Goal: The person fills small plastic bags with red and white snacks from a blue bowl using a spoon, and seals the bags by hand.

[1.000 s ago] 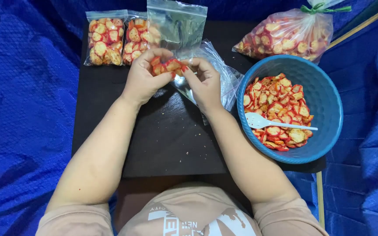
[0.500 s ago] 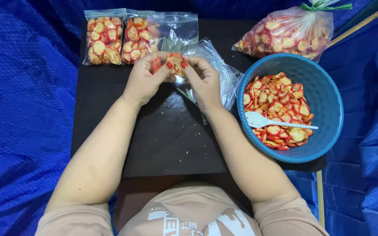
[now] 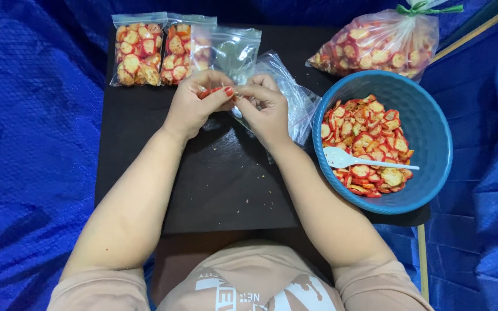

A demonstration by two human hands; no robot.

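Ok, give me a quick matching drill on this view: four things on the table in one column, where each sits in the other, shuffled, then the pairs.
Things:
1. white plastic spoon
2. tied bag of chips
3. two filled zip bags
4. small zip bag

Places:
A. far left of the dark table, side by side
B. held between left hand and right hand
C. lying on the chips in the blue bowl
D. far right, behind the bowl

Pairs: 1-C, 2-D, 3-A, 4-B
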